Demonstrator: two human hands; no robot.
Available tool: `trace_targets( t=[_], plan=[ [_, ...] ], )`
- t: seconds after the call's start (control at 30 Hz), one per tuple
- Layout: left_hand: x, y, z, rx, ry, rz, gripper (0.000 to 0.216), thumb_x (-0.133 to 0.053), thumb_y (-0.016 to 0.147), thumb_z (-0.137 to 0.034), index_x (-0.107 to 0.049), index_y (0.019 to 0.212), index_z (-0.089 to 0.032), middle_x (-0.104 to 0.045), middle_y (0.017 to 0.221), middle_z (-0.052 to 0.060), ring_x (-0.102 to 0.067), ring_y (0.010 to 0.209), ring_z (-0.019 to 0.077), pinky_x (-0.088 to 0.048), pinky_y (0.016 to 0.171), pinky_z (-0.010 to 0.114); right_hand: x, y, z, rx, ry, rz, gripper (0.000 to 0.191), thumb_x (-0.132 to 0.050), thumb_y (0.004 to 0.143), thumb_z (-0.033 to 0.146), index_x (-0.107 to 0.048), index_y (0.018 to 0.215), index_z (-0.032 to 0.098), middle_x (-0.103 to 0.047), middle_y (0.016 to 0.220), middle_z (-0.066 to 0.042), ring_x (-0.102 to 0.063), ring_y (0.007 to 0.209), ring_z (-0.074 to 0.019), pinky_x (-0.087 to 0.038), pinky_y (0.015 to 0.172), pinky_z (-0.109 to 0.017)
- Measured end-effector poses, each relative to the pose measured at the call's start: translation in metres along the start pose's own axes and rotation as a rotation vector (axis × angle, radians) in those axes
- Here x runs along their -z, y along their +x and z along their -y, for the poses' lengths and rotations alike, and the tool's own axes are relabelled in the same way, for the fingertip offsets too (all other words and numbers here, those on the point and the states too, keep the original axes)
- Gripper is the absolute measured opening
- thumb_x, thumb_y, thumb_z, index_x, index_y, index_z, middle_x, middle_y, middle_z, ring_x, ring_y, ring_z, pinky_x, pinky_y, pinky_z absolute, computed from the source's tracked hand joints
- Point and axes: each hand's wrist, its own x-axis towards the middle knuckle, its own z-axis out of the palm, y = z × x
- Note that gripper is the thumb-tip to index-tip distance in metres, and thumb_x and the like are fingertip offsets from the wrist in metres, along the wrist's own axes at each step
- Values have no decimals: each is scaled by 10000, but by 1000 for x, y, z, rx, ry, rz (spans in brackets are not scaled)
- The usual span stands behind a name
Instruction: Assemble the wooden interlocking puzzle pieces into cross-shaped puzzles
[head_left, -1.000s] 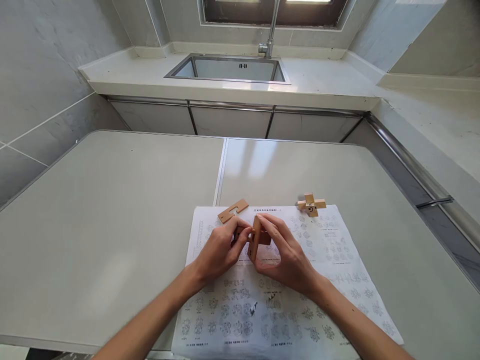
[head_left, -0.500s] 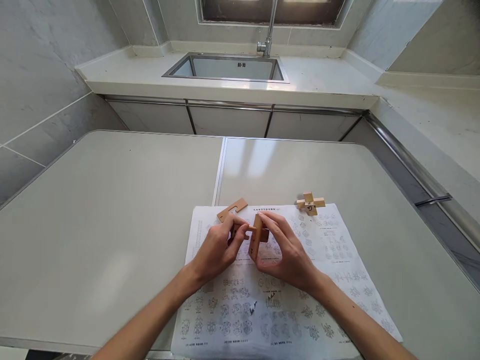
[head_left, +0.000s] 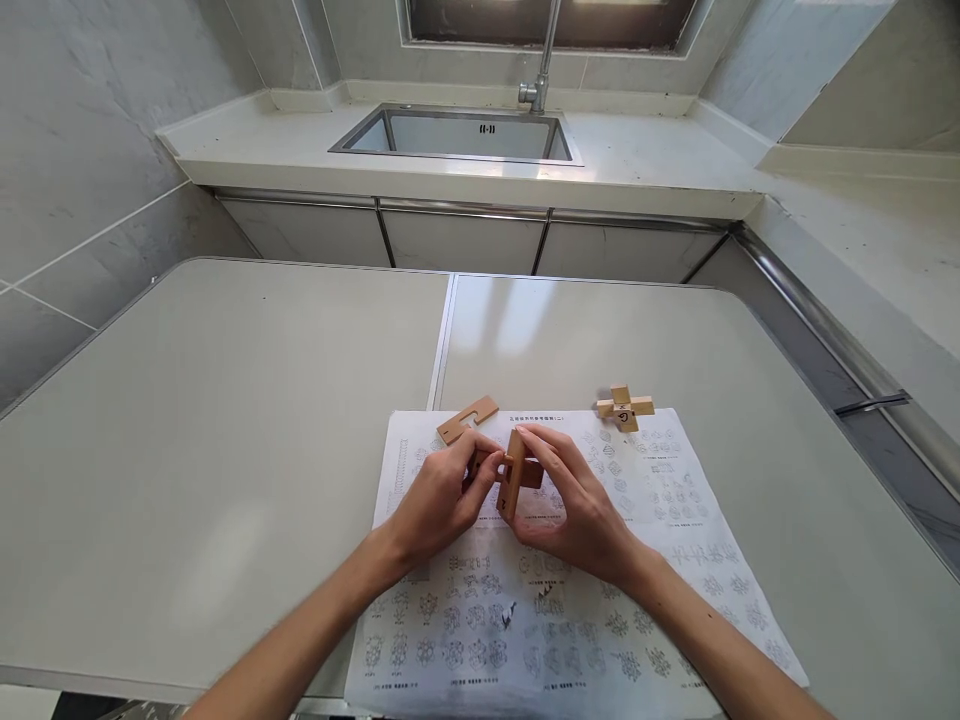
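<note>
Both my hands meet over the printed sheet [head_left: 570, 560] on the desk [head_left: 225, 420], working a small wooden puzzle. Right hand [head_left: 581, 515] has its grip closed on the upright flat wooden piece [head_left: 513, 487], fingers arched over the top edge, thumb underneath as far as I can tell; the piece's long axis runs roughly vertical, tilted slightly, thin edge facing me. Left hand [head_left: 442, 495] has its grip pinched on a smaller wooden piece [head_left: 480, 466], mostly hidden by fingertips, lying roughly horizontal and pointing right toward the upright piece; the two touch or nearly touch at the middle of the upright one, exact joint hidden. A darker crossing part shows on the far side of the upright piece, just under my right fingers. So the small piece lies left of the upright piece, crosswise to it, and the left hand is the nearer one to it. Loose slotted wooden plate [head_left: 467, 418] lies flat on the sheet's top edge, just beyond my left fingers, not touching them. Assembled wooden cross [head_left: 625, 408] sits at the sheet's upper right, well apart from both hands. Nothing between the two held pieces except my own fingertips crowding the joint. Beyond the desk a counter with a sink [head_left: 457, 135] and faucet [head_left: 538, 70].
</note>
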Motion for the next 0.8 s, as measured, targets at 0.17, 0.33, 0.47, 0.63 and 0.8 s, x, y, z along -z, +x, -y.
trace_targets(
  t=[0.17,0.33,0.47,0.63,0.8],
  plan=[
    [0,-1,2,-5,10,-8,118,-490,1072,-286,-577,1027,-220,-720,879,18,-692,740,153,-498,667,250,0,0,0,-1,-15,-5,982,-714,831,85,-243,1661,317,-456,1528,-163,-523,1422,-377,-566,1110,-566],
    [1,0,1,-28,50,-36,132,-482,1076,-287,-570,1013,-212,-685,849,1,-630,650,128,-463,617,243,2,1,0,15,-43,-13,952,-714,849,114,-250,1661,292,-465,1521,-173,-520,1424,-383,-574,1097,-566],
    [1,0,0,-36,35,-22,120,-482,1076,-273,-569,1021,-211,-688,856,-1,-656,687,130,-481,634,236,2,1,0,20,-49,-13,919,-709,866,129,-263,1657,265,-473,1517,-179,-526,1424,-374,-565,1114,-555],
    [1,-1,2,-29,41,-12,123,-479,1077,-275,-570,1027,-208,-688,872,6,-660,706,130,-494,653,237,1,1,0,10,-63,-13,932,-714,857,130,-260,1656,284,-482,1517,-172,-539,1411,-377,-573,1102,-557],
    [1,-1,2,-23,32,-15,132,-478,1080,-285,-570,1027,-207,-688,879,11,-661,705,130,-491,652,238,2,0,-1,13,-64,-11,928,-704,862,129,-252,1658,282,-473,1520,-176,-530,1417,-375,-574,1098,-554]
  ],
)
